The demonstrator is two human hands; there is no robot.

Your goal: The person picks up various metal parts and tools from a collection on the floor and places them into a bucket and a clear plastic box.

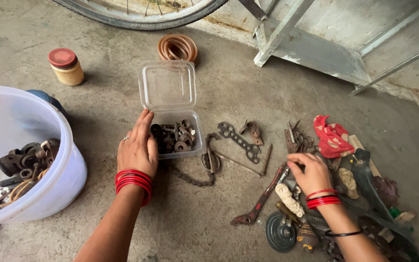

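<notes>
Concrete floor (219, 97), grey and stained, served as the workplace, bounded at the back by a bicycle wheel (141, 14) and a pale metal frame (311, 48). Far left of the fingers sat a white plastic bucket (69, 165) holding rusty parts, and beyond it a small cream jar (67, 67) with a red lid. The left hand (136, 150) lay flat, fingers together, against the left wall of a clear hinged plastic box (180, 140) of dark washers and nuts, its lid standing open behind; a coiled brown hose (178, 47) lay past that. Between the hands lay a chain (195, 180) and a flat multi-hole spanner (240, 140). The right hand (311, 173) rested on a heap of old tools, fingers curled on something; whether they gripped it could not be told. A red cloth (332, 138) lay just beyond its fingertips.
</notes>
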